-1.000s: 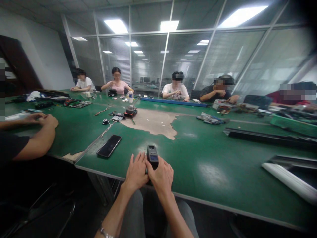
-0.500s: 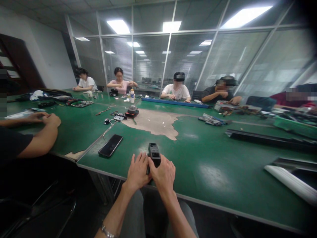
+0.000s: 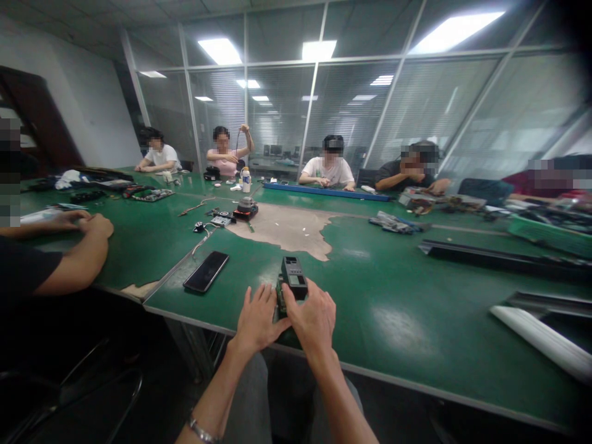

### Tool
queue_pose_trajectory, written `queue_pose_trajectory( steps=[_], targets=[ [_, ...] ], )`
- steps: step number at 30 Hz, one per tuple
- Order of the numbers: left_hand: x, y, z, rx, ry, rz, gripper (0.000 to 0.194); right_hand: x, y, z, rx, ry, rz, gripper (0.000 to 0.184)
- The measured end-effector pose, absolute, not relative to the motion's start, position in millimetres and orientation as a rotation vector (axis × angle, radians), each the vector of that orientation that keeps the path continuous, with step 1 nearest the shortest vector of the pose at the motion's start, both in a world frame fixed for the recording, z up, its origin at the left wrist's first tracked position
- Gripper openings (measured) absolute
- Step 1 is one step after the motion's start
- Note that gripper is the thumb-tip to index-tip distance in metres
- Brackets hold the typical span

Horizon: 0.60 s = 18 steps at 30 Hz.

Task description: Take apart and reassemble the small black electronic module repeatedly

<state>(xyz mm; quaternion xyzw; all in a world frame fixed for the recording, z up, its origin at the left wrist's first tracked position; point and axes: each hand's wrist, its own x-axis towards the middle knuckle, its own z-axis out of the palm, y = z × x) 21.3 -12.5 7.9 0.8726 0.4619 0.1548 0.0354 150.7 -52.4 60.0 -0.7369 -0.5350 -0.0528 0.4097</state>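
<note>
A black rectangular plastic housing (image 3: 293,271) with cut-out openings and a row of small holes or buttons stands near the table's front edge. My right hand (image 3: 313,314) is closed around its near end, thumb on the left side and fingers on the right. Along the housing's left side a green edge shows, which looks like a circuit board (image 3: 280,296). Just left of it lies my left hand (image 3: 259,317), fingers stretched out and thumb pointing under my right hand. Its fingertips are close to the board; whether they touch it I cannot tell.
Left of my hands lies a black phone (image 3: 206,271). Beyond are small electronic parts (image 3: 222,219), a bottle (image 3: 246,180) and a long blue bar (image 3: 324,191). Dark strips (image 3: 490,259) and a white-edged frame (image 3: 541,339) lie right. A co-worker's arms (image 3: 78,253) rest at left.
My right hand has shifted slightly right with the housing, which now tilts and uncovers the green edge. My left hand stays nearly in place. A person across the table has raised a hand with a cord-like strand.
</note>
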Motion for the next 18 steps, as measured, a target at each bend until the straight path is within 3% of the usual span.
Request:
queue_pose_trajectory(
  steps=[18],
  targets=[
    [22,-10,3,2.663,1.415,0.493,0.087,210,-61,30,-2.115,-1.213,-0.197,0.044]
  ],
)
